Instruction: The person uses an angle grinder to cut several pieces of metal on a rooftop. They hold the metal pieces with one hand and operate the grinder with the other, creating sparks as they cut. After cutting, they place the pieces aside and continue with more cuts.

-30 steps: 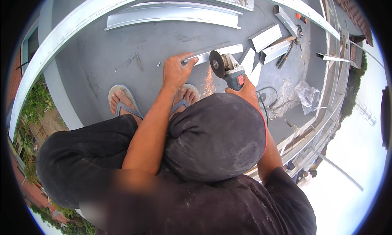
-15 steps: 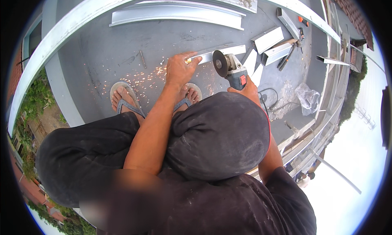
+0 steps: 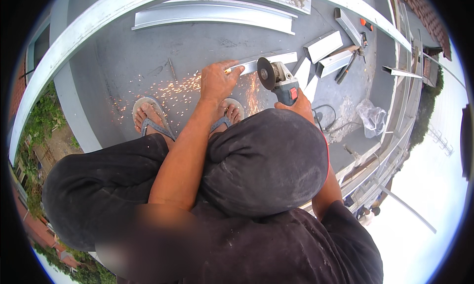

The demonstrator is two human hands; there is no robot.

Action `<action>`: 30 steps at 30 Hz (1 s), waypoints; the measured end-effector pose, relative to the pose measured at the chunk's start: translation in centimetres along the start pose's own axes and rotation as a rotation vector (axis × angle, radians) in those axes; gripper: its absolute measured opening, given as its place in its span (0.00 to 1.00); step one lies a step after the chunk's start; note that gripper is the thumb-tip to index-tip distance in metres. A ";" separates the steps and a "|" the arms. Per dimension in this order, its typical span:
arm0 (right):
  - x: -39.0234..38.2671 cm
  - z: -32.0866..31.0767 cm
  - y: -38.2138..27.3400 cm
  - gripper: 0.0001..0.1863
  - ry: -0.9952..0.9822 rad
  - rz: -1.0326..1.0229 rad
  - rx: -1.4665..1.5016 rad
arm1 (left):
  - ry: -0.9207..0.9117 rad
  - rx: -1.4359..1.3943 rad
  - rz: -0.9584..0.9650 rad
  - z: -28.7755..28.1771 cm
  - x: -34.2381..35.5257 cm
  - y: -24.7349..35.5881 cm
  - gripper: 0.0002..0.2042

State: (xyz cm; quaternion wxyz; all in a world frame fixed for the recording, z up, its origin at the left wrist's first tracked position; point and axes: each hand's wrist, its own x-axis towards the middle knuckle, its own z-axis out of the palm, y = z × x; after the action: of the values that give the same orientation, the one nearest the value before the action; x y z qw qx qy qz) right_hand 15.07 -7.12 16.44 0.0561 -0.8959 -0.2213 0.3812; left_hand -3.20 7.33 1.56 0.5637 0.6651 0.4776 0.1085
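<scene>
My right hand (image 3: pixel 298 106) is wrapped round the body of an angle grinder (image 3: pixel 286 92), a dark tool with a red switch. Its dark disc (image 3: pixel 266 74) touches or sits right beside a silver metal channel (image 3: pixel 282 59) lying across the floor in front of me. To the left of the disc, my left hand (image 3: pixel 217 81) grips the channel's left end, fingers closed on it. Orange sparks (image 3: pixel 182 86) spray leftward from the disc, past my left hand, and others fall below the disc. The exact contact point is hidden behind the disc.
My sandalled feet (image 3: pixel 150 113) stand close to the sparks. Long metal channels (image 3: pixel 215 16) lie at the far side. Short channel offcuts (image 3: pixel 323 46), a hammer (image 3: pixel 361 52) and a clear plastic bag (image 3: pixel 371 118) are at right. A pale beam (image 3: pixel 98 24) arches across the top.
The spark stream has grown denser, both leftward and below the disc. The grinder has shifted very slightly; my left hand stays on the channel.
</scene>
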 end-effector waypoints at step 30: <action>1.8 1.0 1.6 0.40 0.015 -0.019 -0.047 | -0.066 -0.007 -0.149 -1.0 0.8 1.7 0.24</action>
State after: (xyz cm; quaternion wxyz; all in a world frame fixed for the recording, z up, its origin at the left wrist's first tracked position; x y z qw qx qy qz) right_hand 16.06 -7.82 14.09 0.0405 -0.8975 -0.2383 0.3689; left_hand -2.59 8.73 3.07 0.5879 0.6291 0.5064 0.0457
